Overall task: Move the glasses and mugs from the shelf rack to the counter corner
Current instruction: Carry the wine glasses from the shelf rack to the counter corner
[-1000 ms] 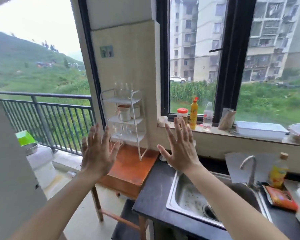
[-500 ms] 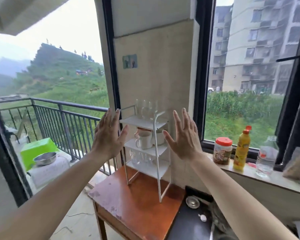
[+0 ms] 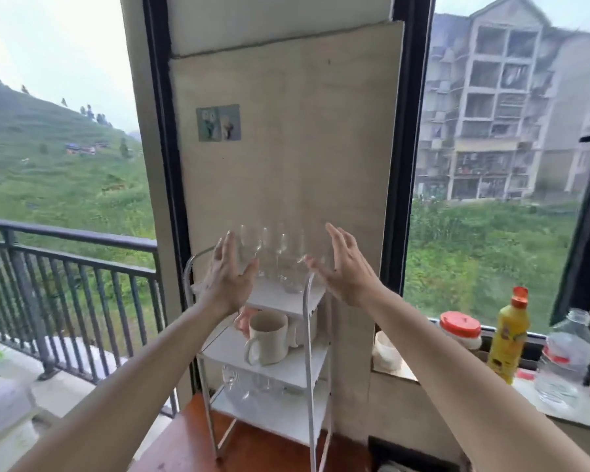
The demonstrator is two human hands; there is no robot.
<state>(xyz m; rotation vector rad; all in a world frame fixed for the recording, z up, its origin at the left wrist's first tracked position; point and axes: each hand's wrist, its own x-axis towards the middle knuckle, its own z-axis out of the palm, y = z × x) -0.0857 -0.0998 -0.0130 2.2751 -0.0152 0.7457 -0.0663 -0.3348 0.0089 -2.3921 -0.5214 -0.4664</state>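
I was at the first pick: my left hand (image 3: 227,279) and right hand (image 3: 346,272), fingers spread and empty, flanked the top-shelf glasses (image 3: 273,257) on the rack (image 3: 309,335), needing a gentle close next.

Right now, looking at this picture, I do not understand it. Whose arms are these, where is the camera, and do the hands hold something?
There is no machine here. A person wears a wide-angle camera on the head, so you look forward and down along their own two bare arms. The left hand and the right hand are open, palms facing each other, on either side of the clear glasses on the top shelf of a white shelf rack. Neither hand holds anything yet. The middle shelf carries mugs, and the bottom shelf carries more glassware. The rack stands on a reddish wooden table. On the window sill to the right stand a yellow bottle and a red-lidded jar.
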